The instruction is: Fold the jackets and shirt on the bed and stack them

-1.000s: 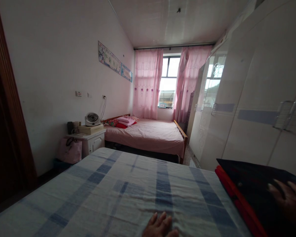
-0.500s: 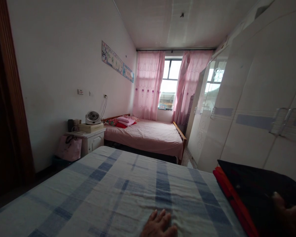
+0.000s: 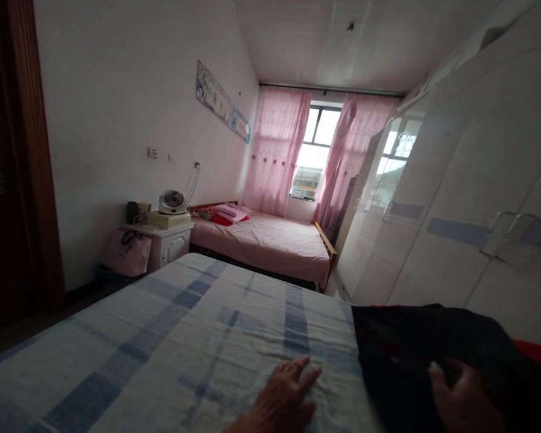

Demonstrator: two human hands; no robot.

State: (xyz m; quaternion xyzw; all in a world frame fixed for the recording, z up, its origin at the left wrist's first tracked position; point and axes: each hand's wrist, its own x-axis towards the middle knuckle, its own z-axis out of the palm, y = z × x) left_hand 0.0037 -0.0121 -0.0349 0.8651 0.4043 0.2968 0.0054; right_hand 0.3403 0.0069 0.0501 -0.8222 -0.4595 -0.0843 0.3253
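Note:
My left hand (image 3: 285, 397) hovers over or rests on the blue-and-white checked sheet (image 3: 162, 337), fingers apart and holding nothing. At the lower right a black piece of clothing (image 3: 401, 337) lies on the bed; its exact kind does not show. My right hand (image 3: 464, 400) is closed on this black cloth, thumb toward the left, its other fingers partly lost in the dark folds. Bits of red cloth (image 3: 538, 353) peek out from behind and beside the black one.
Along the right stands a white wardrobe (image 3: 451, 174). Beyond the checked bed is a second bed with a pink sheet (image 3: 270, 243). A white nightstand (image 3: 174, 243) at the left carries a small fan (image 3: 172, 201). Pink curtains (image 3: 282, 150) frame the window.
The black clothing has moved left across the sheet with my right hand, and now covers most of the red cloth. My left hand has come slightly further into view.

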